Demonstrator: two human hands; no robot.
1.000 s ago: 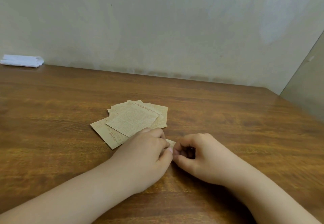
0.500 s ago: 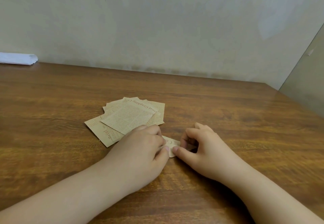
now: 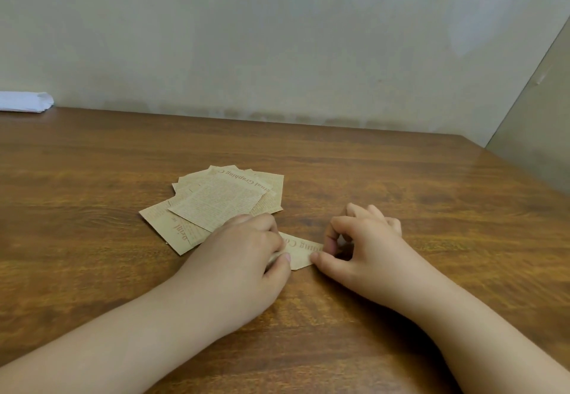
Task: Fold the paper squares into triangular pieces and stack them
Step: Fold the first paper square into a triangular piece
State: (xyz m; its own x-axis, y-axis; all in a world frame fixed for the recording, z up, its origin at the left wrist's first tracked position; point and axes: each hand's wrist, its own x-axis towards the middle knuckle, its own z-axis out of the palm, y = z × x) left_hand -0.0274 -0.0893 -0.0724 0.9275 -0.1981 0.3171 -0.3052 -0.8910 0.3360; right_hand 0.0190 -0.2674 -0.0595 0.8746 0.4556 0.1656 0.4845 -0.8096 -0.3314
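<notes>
Both hands meet over 1 small folded paper piece (image 3: 300, 251) lying flat on the wooden table (image 3: 401, 177). Left hand (image 3: 243, 258) has its fingers curled down over the piece's left end, thumb pressing the near edge. Right hand (image 3: 364, 248) pinches the piece's right edge between thumb and forefinger. Just beyond the left hand, a loose fan of unfolded paper squares (image 3: 216, 199) printed like old newspaper overlaps on the table. Far left, against the wall, lies a white folded cloth (image 3: 24, 102).
</notes>
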